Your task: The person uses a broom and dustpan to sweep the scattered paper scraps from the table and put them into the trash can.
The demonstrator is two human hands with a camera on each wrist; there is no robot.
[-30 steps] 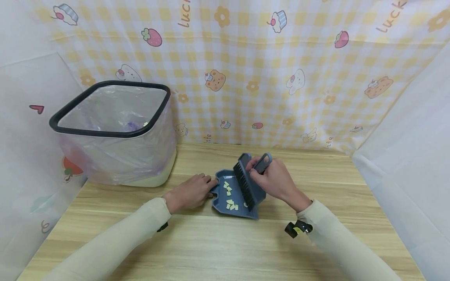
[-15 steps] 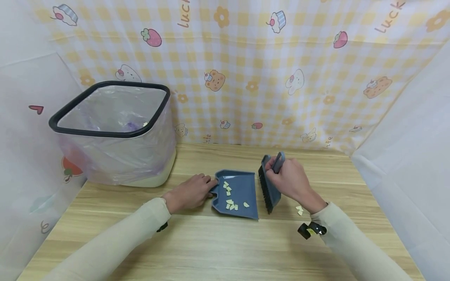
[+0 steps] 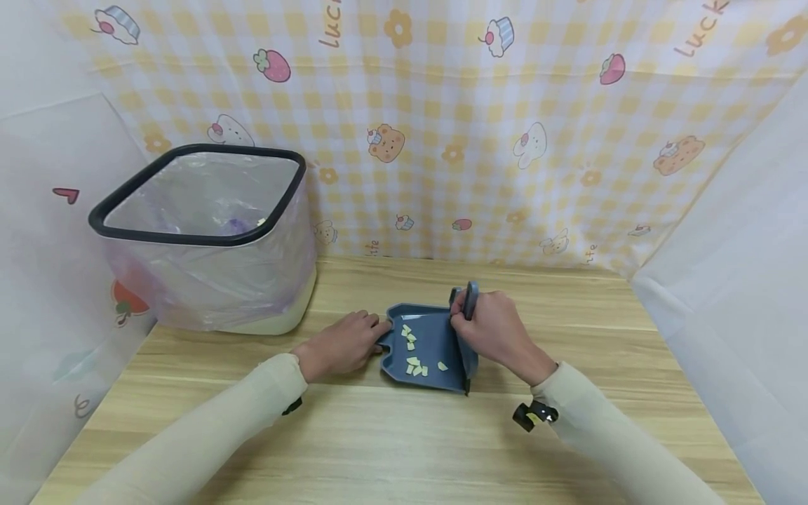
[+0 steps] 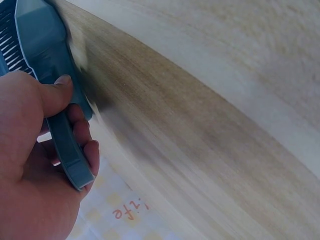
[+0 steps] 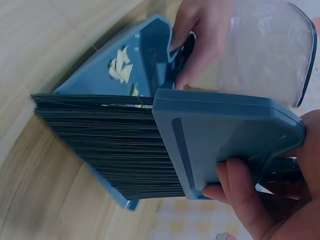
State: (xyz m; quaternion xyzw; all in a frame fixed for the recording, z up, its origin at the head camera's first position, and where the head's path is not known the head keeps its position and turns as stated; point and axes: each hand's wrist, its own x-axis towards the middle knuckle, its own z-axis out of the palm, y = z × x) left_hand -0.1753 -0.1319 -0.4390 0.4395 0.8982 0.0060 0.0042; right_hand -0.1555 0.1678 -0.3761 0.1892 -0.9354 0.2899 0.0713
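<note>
My left hand point(image 3: 347, 341) grips the handle of a blue-grey dustpan point(image 3: 435, 331) lying on the table. In the left wrist view its fingers curl round the handle point(image 4: 69, 147), the thumb lying on top. Several small pale-yellow flat pieces point(image 3: 411, 346) rest inside the pan. My right hand point(image 3: 495, 326) holds a matching hand brush point(image 3: 470, 359) upright at the pan's open front edge. Long dark bristles point(image 5: 110, 145) show in the right wrist view, reaching across the pan's lip, with fingers curled about the brush's handle end.
Back left on the wood-grain table point(image 3: 404, 449) stands a bin point(image 3: 271, 326) with a black rim and a clear bag, some scraps inside. A checked yellow curtain point(image 3: 454, 189) hangs behind, and white sheets point(image 3: 726, 280) border the sides.
The brush moved right out of the pan onto the table, then back left to the pan's front edge. Two pieces seen near the right wrist are now out of sight. The left hand stayed put.
</note>
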